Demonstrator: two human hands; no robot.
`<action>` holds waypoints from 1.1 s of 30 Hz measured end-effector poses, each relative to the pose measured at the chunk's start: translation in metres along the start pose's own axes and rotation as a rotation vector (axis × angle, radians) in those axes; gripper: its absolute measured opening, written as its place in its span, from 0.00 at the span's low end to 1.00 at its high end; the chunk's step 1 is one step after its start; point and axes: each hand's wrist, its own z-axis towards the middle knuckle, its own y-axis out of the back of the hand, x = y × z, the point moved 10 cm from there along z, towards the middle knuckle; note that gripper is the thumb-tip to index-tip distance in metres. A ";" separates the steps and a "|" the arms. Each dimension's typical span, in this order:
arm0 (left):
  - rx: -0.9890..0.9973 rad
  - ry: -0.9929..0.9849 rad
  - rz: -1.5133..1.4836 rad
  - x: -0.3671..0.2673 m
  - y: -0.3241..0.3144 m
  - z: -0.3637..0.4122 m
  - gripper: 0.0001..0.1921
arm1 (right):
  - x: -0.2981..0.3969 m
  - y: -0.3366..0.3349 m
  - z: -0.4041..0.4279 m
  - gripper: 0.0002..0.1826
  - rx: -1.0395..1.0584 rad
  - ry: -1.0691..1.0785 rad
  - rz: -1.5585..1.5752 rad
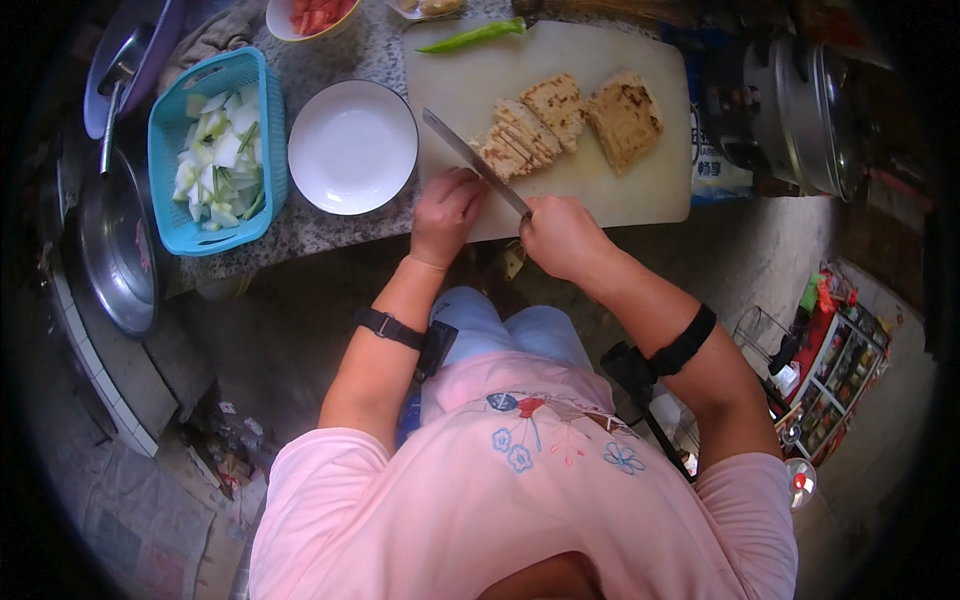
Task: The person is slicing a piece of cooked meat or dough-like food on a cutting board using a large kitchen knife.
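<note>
My right hand (566, 236) grips the handle of a kitchen knife (471, 155), its blade slanting up and left over the near left part of a white cutting board (637, 199). Curled beside the blade, at the board's near edge, is my left hand (450, 214); whether its fingers pinch anything is hidden. Thin slices (517, 142) of a browned food, like tofu or flatbread, lie just beyond the knife. Behind them sits a thicker cut piece (555, 109), with an uncut browned slab (625, 120) to its right.
A green pepper (472, 35) lies on the board's far side. Left of the board are a white plate (352, 146) and a blue basket (275, 142) of cut pale vegetables. A bowl (274, 22) holds red pieces. Metal pots (780, 112) stand right; a metal basin (112, 247) is left.
</note>
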 end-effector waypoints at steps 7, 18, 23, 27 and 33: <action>-0.011 0.003 0.006 -0.001 0.002 0.000 0.08 | 0.003 0.003 -0.002 0.10 0.011 0.021 -0.048; 0.023 -0.008 0.009 -0.003 -0.001 0.002 0.08 | 0.000 -0.014 0.016 0.12 0.006 0.038 0.035; 0.065 -0.002 0.010 -0.001 -0.005 0.004 0.06 | -0.009 -0.005 0.005 0.11 0.003 0.052 0.030; 0.203 0.080 0.001 -0.006 0.000 0.019 0.10 | -0.019 0.028 -0.022 0.10 -0.110 0.073 0.198; 0.441 -0.033 0.269 -0.019 -0.030 0.070 0.46 | -0.068 0.043 -0.045 0.11 -0.146 -0.119 0.444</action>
